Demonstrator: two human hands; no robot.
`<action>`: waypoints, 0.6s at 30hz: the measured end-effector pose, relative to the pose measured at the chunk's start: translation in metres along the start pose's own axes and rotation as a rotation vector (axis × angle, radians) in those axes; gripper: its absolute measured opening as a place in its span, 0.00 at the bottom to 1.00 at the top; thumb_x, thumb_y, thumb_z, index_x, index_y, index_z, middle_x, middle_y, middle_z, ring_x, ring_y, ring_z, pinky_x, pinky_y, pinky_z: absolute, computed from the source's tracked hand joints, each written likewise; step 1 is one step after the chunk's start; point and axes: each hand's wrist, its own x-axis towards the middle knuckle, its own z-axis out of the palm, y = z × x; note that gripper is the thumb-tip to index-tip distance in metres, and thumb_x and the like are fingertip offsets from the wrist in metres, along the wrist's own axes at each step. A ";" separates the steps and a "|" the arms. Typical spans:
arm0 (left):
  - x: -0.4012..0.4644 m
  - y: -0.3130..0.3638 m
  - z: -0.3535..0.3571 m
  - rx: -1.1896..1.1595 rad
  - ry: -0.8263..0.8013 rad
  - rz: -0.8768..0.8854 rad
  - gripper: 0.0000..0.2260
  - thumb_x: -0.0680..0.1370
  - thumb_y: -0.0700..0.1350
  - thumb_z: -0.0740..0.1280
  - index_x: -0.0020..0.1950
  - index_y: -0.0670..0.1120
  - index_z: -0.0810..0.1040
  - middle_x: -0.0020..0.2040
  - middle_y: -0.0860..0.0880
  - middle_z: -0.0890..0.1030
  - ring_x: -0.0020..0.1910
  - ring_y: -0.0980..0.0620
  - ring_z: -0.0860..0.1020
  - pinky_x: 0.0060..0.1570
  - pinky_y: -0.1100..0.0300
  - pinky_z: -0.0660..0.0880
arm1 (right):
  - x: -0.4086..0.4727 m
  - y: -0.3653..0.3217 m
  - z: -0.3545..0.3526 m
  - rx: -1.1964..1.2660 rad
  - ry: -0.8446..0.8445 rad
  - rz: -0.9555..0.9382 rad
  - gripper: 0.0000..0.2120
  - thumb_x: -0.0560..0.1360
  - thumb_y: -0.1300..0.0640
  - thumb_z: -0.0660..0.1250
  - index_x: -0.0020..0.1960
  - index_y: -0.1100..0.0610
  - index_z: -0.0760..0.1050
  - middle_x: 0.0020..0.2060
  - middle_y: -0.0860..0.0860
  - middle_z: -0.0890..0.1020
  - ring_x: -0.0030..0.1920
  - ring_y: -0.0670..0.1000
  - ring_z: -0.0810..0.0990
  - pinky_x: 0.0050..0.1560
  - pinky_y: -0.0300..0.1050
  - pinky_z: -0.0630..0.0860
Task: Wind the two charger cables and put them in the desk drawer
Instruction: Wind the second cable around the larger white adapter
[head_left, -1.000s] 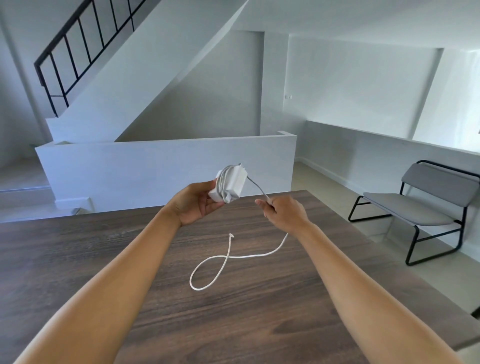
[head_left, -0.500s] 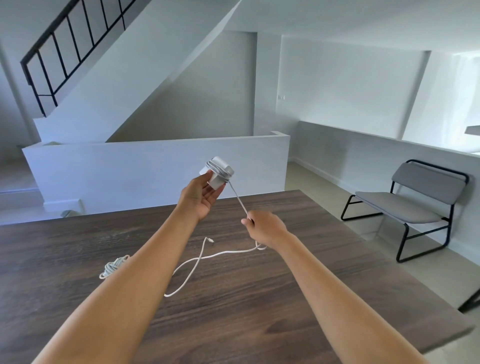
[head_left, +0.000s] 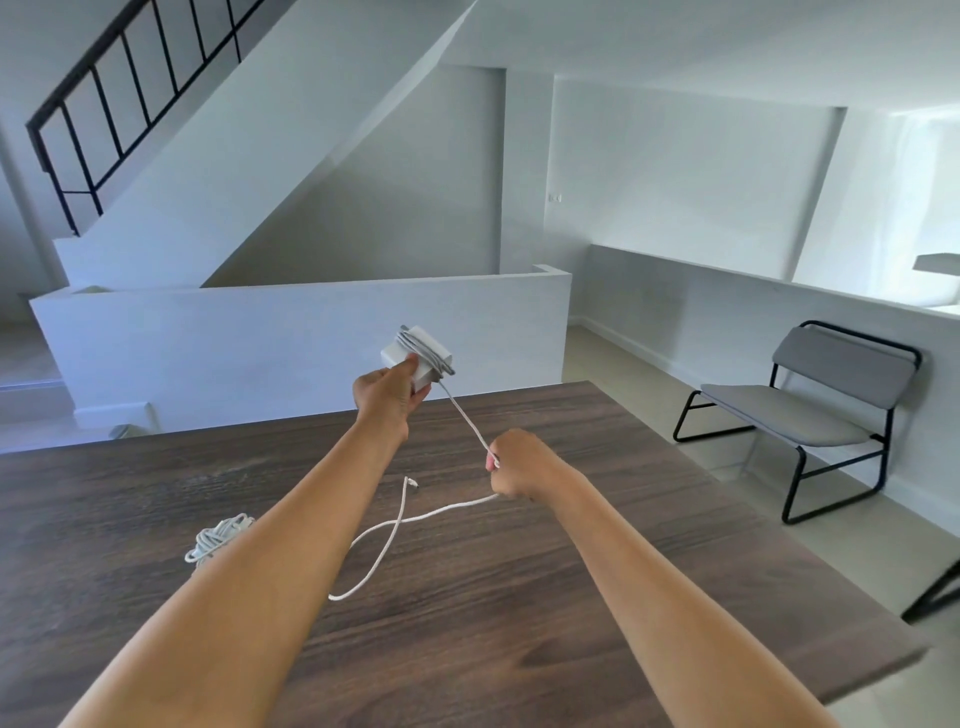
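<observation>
The left hand (head_left: 390, 391) holds the white charger brick (head_left: 415, 358) up at 12 o'clock, its grip curled round the block, which already carries several turns of cable (head_left: 470, 422). The right hand (head_left: 514, 464), at 2 o'clock, pinches that cable taut; the slack loops over the wooden surface (head_left: 519, 597). A second, bundled cable (head_left: 215, 538) lies at 9 o'clock.

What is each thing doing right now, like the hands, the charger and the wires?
Left hand: holds the charger block up.
Right hand: grips the cable, pulled tight.
Charger block: partly wrapped with cable.
Cable: loose end looped above the table, not yet wound.
Second cable: bundled, lying on the table.
Table: bare wood here.
Chair: nobody sitting.
</observation>
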 end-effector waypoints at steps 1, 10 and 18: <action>0.001 -0.002 0.000 0.024 0.020 0.019 0.09 0.75 0.40 0.71 0.39 0.42 0.72 0.39 0.46 0.77 0.36 0.50 0.80 0.52 0.56 0.79 | -0.002 -0.001 -0.002 0.062 -0.027 -0.017 0.14 0.74 0.65 0.61 0.58 0.60 0.78 0.56 0.56 0.81 0.55 0.55 0.79 0.55 0.44 0.75; 0.016 0.005 -0.011 0.262 0.115 0.221 0.08 0.74 0.45 0.70 0.38 0.43 0.76 0.34 0.50 0.79 0.38 0.51 0.80 0.49 0.54 0.79 | -0.024 0.007 -0.009 0.270 -0.108 -0.083 0.19 0.78 0.56 0.64 0.67 0.61 0.70 0.37 0.51 0.78 0.34 0.47 0.77 0.37 0.38 0.74; 0.024 0.005 -0.029 0.543 0.193 0.360 0.11 0.75 0.50 0.67 0.49 0.42 0.75 0.43 0.48 0.78 0.43 0.46 0.77 0.35 0.58 0.73 | -0.020 0.022 0.001 0.191 0.139 -0.168 0.22 0.78 0.42 0.59 0.32 0.54 0.72 0.24 0.45 0.70 0.25 0.45 0.68 0.39 0.44 0.73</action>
